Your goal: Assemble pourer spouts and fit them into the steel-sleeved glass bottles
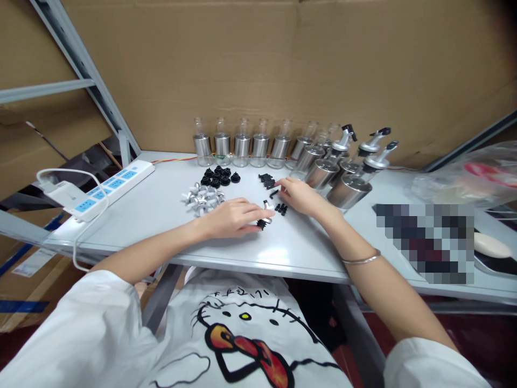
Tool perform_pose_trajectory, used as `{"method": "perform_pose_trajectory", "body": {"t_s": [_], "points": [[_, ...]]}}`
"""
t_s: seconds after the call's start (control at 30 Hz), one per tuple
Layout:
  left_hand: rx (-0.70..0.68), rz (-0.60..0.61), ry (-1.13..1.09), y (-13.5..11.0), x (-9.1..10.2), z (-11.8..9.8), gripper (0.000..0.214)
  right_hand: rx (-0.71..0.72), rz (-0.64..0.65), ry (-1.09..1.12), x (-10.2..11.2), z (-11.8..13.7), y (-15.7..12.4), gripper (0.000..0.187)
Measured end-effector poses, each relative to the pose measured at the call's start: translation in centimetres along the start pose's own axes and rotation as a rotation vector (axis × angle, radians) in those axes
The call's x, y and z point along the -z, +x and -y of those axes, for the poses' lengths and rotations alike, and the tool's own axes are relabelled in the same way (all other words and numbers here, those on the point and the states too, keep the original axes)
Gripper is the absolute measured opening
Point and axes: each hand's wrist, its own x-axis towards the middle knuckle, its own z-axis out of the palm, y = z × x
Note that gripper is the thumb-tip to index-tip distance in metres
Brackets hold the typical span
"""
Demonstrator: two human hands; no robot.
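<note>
My left hand (238,217) is closed on a bottle pourer (265,215) with a silvery body, a black stopper pointing down and a black tip on top. Across from it, my right hand (299,194) has its fingertips bent together at a small black lever (274,194); the grip itself is partly hidden. Just beyond those fingertips lies a pile of similar black levers (266,181). Several tiny black plugs (281,209) sit between the two hands. Silver pourer tops (203,199) are heaped left of my left hand, with black ribbed stoppers (220,176) grouped behind them.
Glass bottles with steel sleeves (242,145) line the cardboard back wall. At right stand bottles fitted with pourers (350,188), close to my right forearm. A power strip (113,188) with a plugged-in charger and cable lies left. Plastic bags (452,175) occupy the right side.
</note>
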Motion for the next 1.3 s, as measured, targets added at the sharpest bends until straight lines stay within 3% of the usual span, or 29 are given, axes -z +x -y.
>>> {"method": "perform_pose_trajectory", "body": {"t_s": [0.17,0.3,0.4,0.5,0.6,0.77,1.13,1.3], "points": [[-0.010,0.030,0.014,0.0,-0.1,-0.1,0.024,-0.025,0.031,-0.011,0.3,0.6,0.1,0.018],[0.069,0.052,0.054,-0.2,-0.2,0.1,0.027,-0.080,-0.011,0.029,0.7,0.8,0.0,0.015],[0.138,0.039,0.100,-0.2,-0.3,0.3,0.025,-0.091,-0.145,0.231,1.5,1.8,-0.4,0.011],[0.199,0.027,0.122,-0.3,-0.3,0.4,0.026,0.003,-0.259,0.554,2.4,3.4,-1.0,0.006],[0.221,0.017,0.120,-0.3,-0.3,0.5,0.024,0.055,-0.260,0.844,2.9,4.6,-1.4,0.016],[0.238,0.013,0.117,-0.3,-0.2,0.4,0.024,-0.002,-0.254,1.055,3.0,4.9,-1.4,0.022],[0.278,-0.061,0.135,-0.3,-0.3,0.5,0.025,0.011,-0.258,1.077,2.8,4.8,-1.3,0.024],[0.322,-0.035,0.122,-0.3,-0.3,0.4,0.028,0.057,-0.215,1.069,2.9,4.8,-1.4,0.026]]}}
